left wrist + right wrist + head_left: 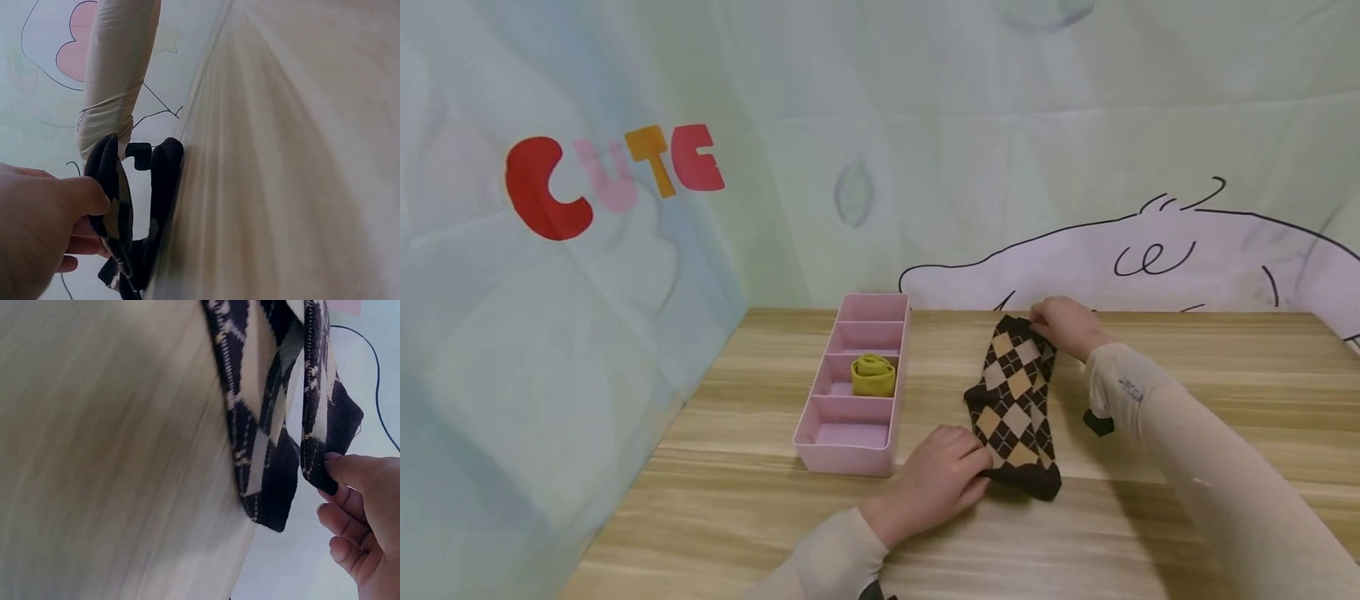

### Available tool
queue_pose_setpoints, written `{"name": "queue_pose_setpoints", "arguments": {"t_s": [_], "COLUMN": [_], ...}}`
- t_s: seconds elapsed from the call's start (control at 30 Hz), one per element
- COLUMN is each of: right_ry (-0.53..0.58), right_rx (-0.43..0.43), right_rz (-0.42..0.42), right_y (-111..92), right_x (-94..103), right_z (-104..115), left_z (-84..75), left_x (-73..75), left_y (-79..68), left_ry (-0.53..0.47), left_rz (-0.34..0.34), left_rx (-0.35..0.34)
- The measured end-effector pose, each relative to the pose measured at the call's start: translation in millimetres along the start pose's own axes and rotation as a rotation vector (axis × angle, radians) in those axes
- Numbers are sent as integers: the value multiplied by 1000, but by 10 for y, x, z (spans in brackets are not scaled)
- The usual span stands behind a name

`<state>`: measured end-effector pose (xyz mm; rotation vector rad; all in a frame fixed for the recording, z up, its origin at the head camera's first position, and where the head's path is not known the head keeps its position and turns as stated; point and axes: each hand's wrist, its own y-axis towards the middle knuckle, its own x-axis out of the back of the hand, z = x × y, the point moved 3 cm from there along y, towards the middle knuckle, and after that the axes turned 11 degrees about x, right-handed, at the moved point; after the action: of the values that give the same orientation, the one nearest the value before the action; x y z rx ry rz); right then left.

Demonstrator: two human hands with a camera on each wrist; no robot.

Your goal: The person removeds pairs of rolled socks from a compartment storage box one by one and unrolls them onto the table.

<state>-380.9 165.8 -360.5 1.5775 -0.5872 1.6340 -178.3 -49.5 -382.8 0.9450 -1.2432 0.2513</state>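
Note:
A pair of brown-black argyle socks (1017, 392) with tan and grey diamonds lies lengthwise on the table, one over the other. My left hand (928, 479) is at their near, dark end; in the left wrist view, its thumb and fingers pinch the upper sock (114, 194) while the other sock (164, 181) stays on the table. At the far end, my right hand (1069, 327) pinches the dark corner of the upper sock (317, 394), which is lifted apart from the lower sock (278, 487).
Left of the socks stands a pink divided box (844, 461). A rolled yellow-green cloth bundle (872, 376) sits in its second compartment from the front. The wooden table (737, 492) meets a printed fabric backdrop (805, 208) at its back and left.

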Motion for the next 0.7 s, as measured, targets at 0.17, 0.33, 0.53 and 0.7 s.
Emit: {"name": "queue_pose_setpoints", "arguments": {"t_s": [0.17,0.33,0.53,0.7], "right_ry": [-18,6,42,46], "right_rx": [-20,-21,-33,-39], "right_rz": [-2,-5,29,27], "right_y": [93,191,297,357], "right_x": [25,-8,-121,-140], "right_z": [46,110,191,234], "left_z": [17,50,113,171], "left_x": [57,92,116,138], "left_y": [34,23,-79,-118], "left_ry": [59,78,77,75], "left_rz": [51,63,60,62], "left_rx": [3,16,48,64]}}
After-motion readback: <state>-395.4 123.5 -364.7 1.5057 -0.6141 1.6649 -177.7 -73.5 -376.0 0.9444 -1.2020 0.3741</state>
